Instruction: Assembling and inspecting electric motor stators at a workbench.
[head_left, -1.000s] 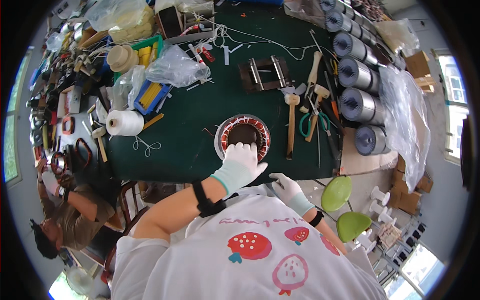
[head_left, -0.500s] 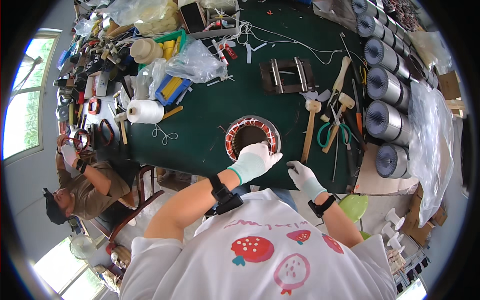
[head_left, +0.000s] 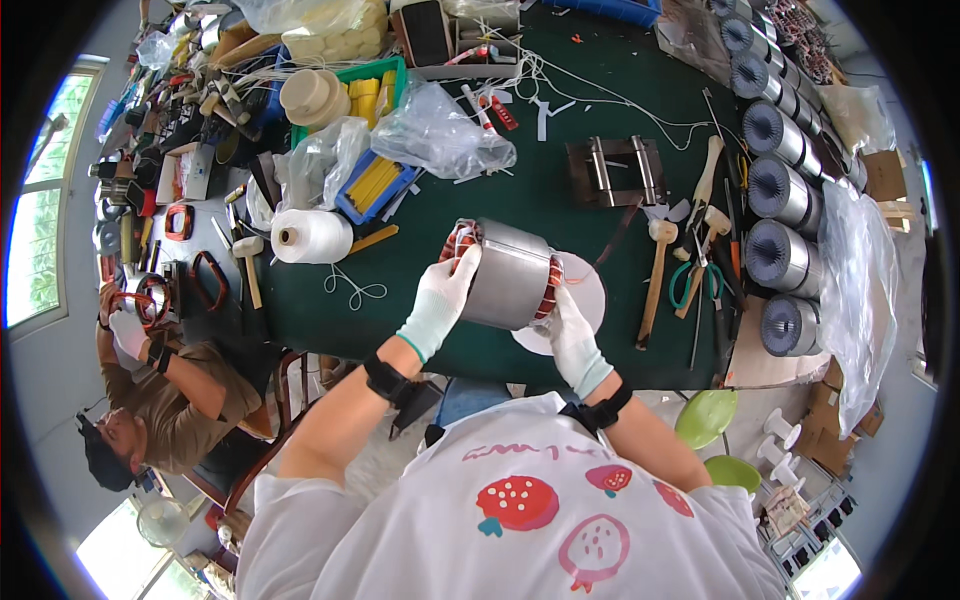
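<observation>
A motor stator (head_left: 512, 272) lies on its side between my two gloved hands, its grey steel body toward me and red-and-white bound copper windings showing at both ends. My left hand (head_left: 440, 300) grips the windings at its left end. Closed on the right end, my right hand (head_left: 577, 340) has its fingers at the copper coil there. Partly behind the stator and right hand is a white round disc (head_left: 588, 288) on the green table (head_left: 410, 270). A thin dark reddish lead runs up from near the right end.
Mallets (head_left: 655, 285) and green-handled scissors (head_left: 697, 285) lie to the right, before a row of finned metal cores (head_left: 775, 245). A metal stand with two rods (head_left: 615, 172) is behind. White thread spool (head_left: 312, 237) stands left. A co-worker (head_left: 190, 400) sits at far left holding a coil.
The stator has gone from standing with its bore upward to lying sideways, exposing the white disc. My right hand has come from the table edge onto it; my left has shifted to its left end.
</observation>
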